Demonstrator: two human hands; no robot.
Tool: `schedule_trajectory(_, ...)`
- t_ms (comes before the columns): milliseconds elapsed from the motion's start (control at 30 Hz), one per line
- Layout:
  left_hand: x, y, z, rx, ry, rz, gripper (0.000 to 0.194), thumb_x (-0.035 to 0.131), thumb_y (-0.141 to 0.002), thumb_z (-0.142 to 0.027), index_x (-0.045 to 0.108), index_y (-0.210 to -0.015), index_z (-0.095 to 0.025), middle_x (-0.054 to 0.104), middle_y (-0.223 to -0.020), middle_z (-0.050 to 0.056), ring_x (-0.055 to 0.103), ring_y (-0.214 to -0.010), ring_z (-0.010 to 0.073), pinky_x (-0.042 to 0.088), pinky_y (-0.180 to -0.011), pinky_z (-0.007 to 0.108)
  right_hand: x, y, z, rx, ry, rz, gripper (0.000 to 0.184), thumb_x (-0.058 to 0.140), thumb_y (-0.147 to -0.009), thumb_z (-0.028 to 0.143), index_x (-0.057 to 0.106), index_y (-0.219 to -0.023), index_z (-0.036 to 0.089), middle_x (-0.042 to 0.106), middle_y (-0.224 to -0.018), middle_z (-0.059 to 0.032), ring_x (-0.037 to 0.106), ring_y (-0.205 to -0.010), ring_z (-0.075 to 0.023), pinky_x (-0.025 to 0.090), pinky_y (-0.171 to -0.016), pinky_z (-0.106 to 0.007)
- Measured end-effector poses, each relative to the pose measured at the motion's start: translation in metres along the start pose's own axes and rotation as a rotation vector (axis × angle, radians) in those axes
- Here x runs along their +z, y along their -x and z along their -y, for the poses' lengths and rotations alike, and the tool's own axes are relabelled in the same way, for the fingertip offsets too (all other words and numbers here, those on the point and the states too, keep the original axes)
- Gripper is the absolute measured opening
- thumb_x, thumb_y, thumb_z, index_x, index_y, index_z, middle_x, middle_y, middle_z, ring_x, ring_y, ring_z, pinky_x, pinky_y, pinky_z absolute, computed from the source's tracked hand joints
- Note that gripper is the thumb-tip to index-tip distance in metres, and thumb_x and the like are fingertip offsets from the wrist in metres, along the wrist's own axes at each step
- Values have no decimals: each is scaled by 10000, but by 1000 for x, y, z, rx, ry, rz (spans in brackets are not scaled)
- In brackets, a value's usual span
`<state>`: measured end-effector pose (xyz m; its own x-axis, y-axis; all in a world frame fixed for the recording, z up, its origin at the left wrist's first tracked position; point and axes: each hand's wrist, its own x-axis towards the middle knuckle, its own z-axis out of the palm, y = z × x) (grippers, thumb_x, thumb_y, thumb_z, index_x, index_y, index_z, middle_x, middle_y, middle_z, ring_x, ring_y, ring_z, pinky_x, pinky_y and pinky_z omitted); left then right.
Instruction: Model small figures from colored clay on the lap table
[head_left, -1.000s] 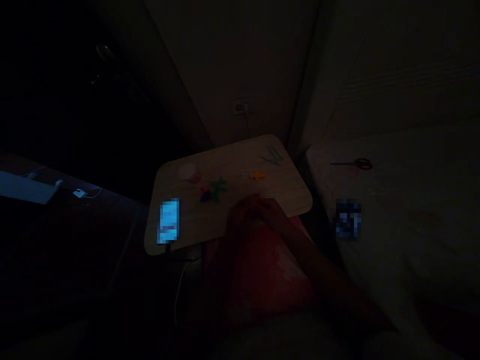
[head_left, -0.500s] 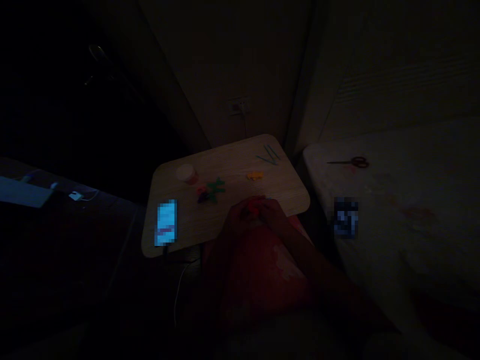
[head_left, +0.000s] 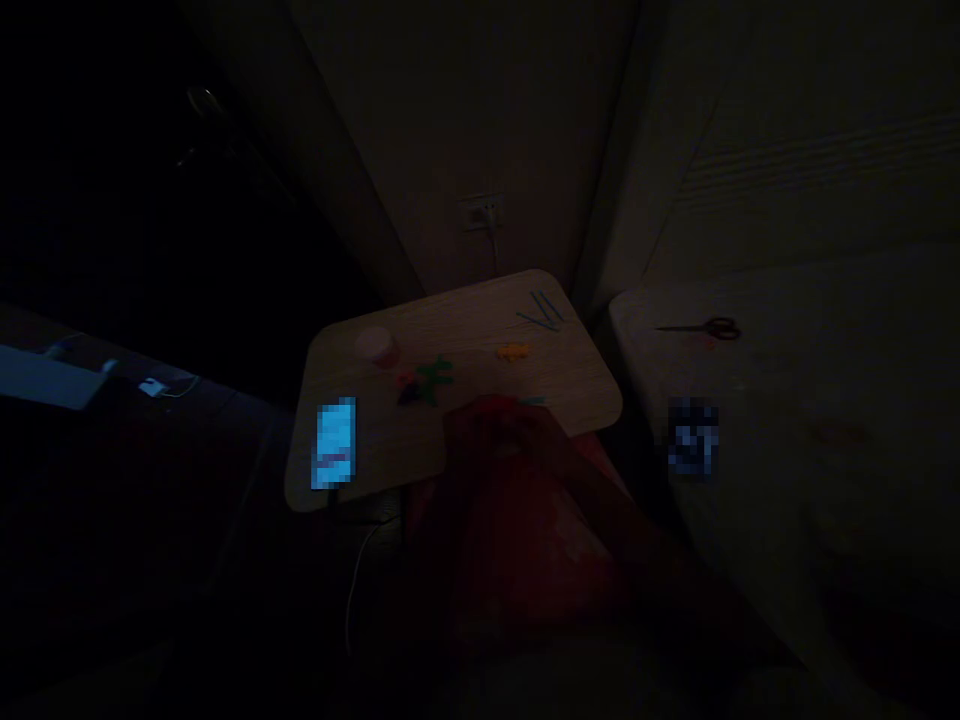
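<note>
The room is very dark. My left hand (head_left: 471,438) and my right hand (head_left: 537,428) meet at the near edge of a small wooden table (head_left: 465,310), fingers curled together around something small and reddish that I cannot make out. Just beyond them on the table lie a green and red modelled figure (head_left: 429,380), a small orange piece (head_left: 513,351), a few thin green sticks (head_left: 544,309) and a small pale-lidded pot (head_left: 377,346).
A lit phone (head_left: 334,442) lies at the table's near left corner, with a cable (head_left: 357,572) hanging below. Scissors (head_left: 709,328) and a dark blurred object (head_left: 694,438) rest on the bed at right. A wall socket (head_left: 480,213) is behind the table.
My hands stay together at the table's near edge, shifting slightly. The picture has grown darker, and the red bit seen between my fingers half a second ago is now harder to see.
</note>
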<state>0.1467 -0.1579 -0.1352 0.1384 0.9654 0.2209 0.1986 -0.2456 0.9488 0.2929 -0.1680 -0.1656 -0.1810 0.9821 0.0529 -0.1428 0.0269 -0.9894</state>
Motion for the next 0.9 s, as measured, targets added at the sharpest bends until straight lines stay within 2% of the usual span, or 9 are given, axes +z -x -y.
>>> schedule_trajectory(100,3,-2,2,26,-7,6,344,568,-979,-411,806,-1016,-165,824,-1013,95,769,-922,236,616,-833,338,0,0,2,6,41,-61,583,650,-836,750,802,-804,188,769,-803,-57,684,-768,-225,540,-728,-331)
schedule_trajectory(233,6,0,5,83,-24,22,286,561,-937,-291,802,-1046,-185,820,-1065,79,765,-965,233,608,-893,354,2,0,2,-5,42,-142,439,721,-811,633,825,-846,208,783,-819,-45,688,-767,-234,542,-718,-334)
schedule_trajectory(333,7,2,7,91,-56,-22,281,555,-903,-249,807,-1016,-193,821,-1016,64,759,-919,223,610,-863,344,4,2,0,9,-14,-175,360,754,-788,563,824,-823,212,772,-782,-39,673,-730,-221,530,-693,-322)
schedule_trajectory(433,5,4,10,58,-91,-100,271,558,-895,-261,807,-976,-189,821,-949,56,752,-849,217,614,-807,335,7,4,0,27,-39,-165,382,739,-806,570,773,-700,204,722,-682,-32,636,-665,-199,502,-654,-307)
schedule_trajectory(533,2,4,13,18,-115,-130,295,569,-923,-295,805,-1065,-188,827,-1006,64,763,-890,226,622,-841,347,8,5,3,16,-33,-167,432,702,-841,586,733,-655,197,702,-654,-36,617,-642,-189,485,-637,-298)
schedule_trajectory(633,1,5,13,30,-74,-49,390,582,-975,-386,750,-1260,-179,800,-1185,104,761,-1059,254,602,-985,387,8,4,8,-3,18,-258,400,696,-857,548,737,-681,191,702,-664,-36,604,-645,-181,473,-624,-285)
schedule_trajectory(733,2,6,9,72,43,79,542,555,-1014,-462,598,-1476,-182,671,-1439,136,653,-1326,267,501,-1166,410,7,1,11,17,25,-394,327,724,-827,499,754,-745,184,716,-688,-35,601,-646,-180,470,-611,-279)
schedule_trajectory(800,3,6,6,69,101,118,570,519,-1033,-490,559,-1511,-181,616,-1505,138,591,-1405,264,445,-1223,417,6,0,11,38,14,-433,305,745,-804,482,764,-778,179,735,-714,-44,617,-657,-188,485,-622,-285)
schedule_trajectory(900,4,5,4,0,91,85,526,573,-1009,-504,653,-1418,-183,670,-1443,129,634,-1353,267,478,-1199,421,4,0,7,25,13,-398,325,726,-831,502,794,-864,186,781,-828,-61,665,-744,-215,526,-697,-310)
